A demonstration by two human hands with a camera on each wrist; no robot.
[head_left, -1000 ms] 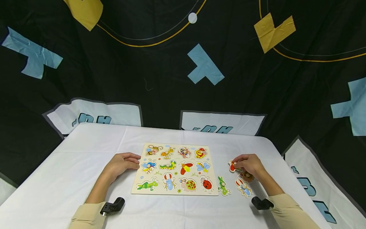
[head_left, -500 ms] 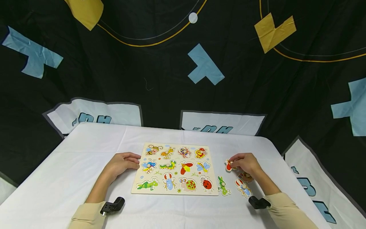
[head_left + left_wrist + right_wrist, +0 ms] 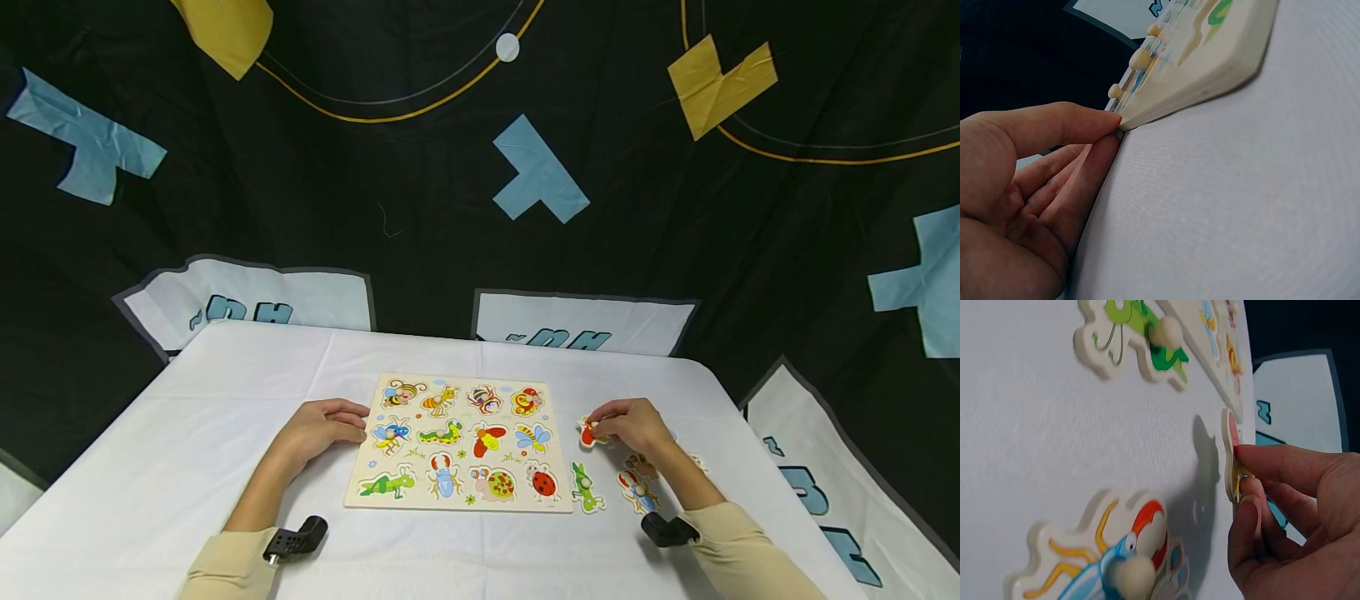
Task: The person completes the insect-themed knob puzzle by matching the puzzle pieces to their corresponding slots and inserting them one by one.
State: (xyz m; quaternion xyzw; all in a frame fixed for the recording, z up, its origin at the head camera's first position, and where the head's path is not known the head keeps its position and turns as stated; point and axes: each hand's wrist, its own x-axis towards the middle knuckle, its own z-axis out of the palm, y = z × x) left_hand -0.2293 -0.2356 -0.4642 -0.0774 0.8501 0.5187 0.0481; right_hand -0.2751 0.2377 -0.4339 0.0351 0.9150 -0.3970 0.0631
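My right hand [image 3: 637, 429] pinches a thin wooden puzzle piece [image 3: 588, 433] with red on it between thumb and fingers. In the right wrist view this red piece [image 3: 1230, 453] stands nearly edge-on, its shadow on the white cloth beside it. The puzzle board [image 3: 517, 507], printed with rows of colourful insects, lies flat to the left of that hand. Some of its insects carry round wooden knobs. At the board's left edge, my left hand [image 3: 318, 429] rests with fingers extended. Its thumb and finger tips touch the board's side [image 3: 1166, 109] in the left wrist view.
A green grasshopper piece [image 3: 587, 487] lies just off the board's right edge. Near it is a blue stag beetle piece [image 3: 637, 492] overlapping a brownish piece [image 3: 641, 465]. Another piece [image 3: 697, 461] shows partly behind the right forearm. White cloth [image 3: 420, 554] covers the table.
My right hand has moved left toward the board, carrying the red piece. More of the pieces behind it now show. My left hand and the board have stayed in place.
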